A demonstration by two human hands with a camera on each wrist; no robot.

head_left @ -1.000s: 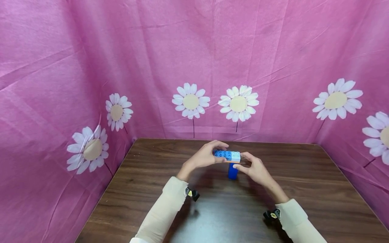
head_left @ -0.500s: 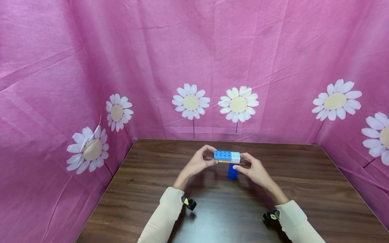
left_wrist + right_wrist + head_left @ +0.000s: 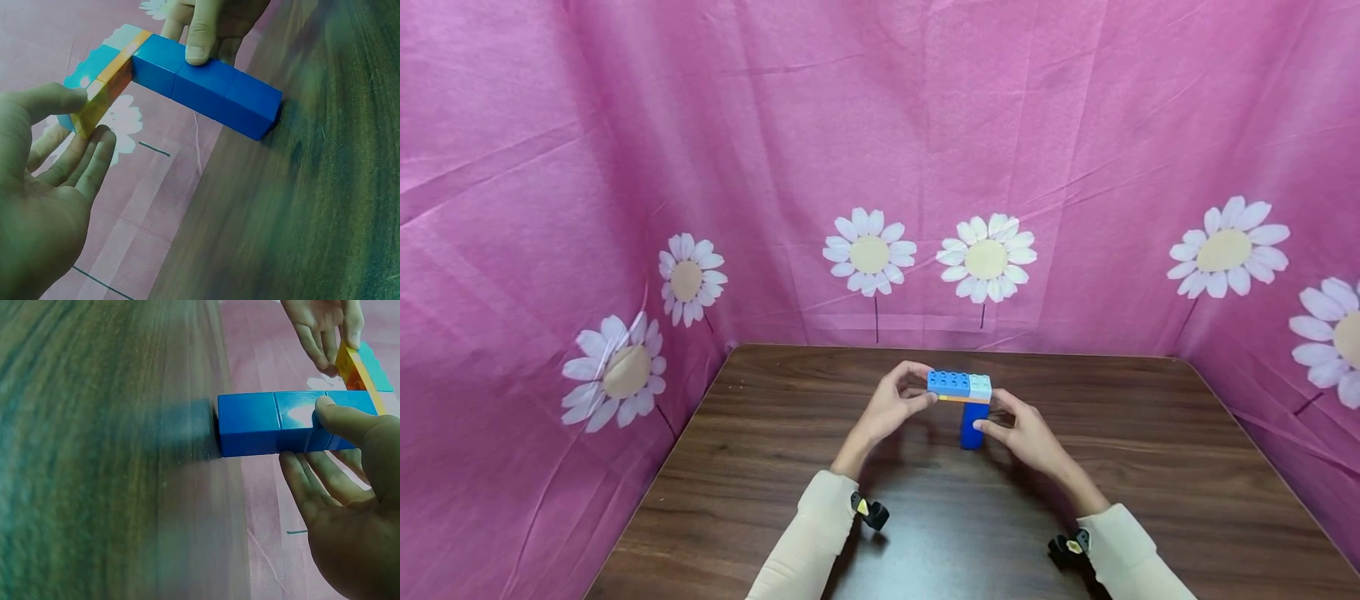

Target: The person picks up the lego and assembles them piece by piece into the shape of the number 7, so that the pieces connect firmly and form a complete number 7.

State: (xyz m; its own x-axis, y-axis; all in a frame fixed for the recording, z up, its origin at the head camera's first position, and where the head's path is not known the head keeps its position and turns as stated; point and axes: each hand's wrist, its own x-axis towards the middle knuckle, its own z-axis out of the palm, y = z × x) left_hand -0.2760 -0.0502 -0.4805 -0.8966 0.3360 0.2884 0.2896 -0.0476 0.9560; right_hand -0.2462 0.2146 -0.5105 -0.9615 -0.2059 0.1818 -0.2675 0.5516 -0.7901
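A T- or L-like build of toy building bricks stands upright near the table's middle. Three stacked dark blue bricks [image 3: 206,84] form its column. Across the top lies a thin layer of orange [image 3: 125,56] and yellow bricks [image 3: 94,107], capped by a blue studded brick [image 3: 948,383] and a pale blue one [image 3: 980,387]. My left hand [image 3: 886,411] pinches the overhanging left end, thumb on the near side. Around the column's upper part, my right hand [image 3: 1028,433] grips with thumb and fingers. Whether the column's foot touches the table, I cannot tell for sure.
The brown wooden table [image 3: 737,467] reaches back to a pink curtain [image 3: 775,167] printed with white daisies. Both forearms wear pale sleeves [image 3: 808,529], with a small black camera [image 3: 872,513] at the left wrist and another [image 3: 1066,550] at the right.
My left hand has drawn back from over the blue studded brick to its left end. The right hand has slipped lower, onto the dark blue column, of which slightly more shows.
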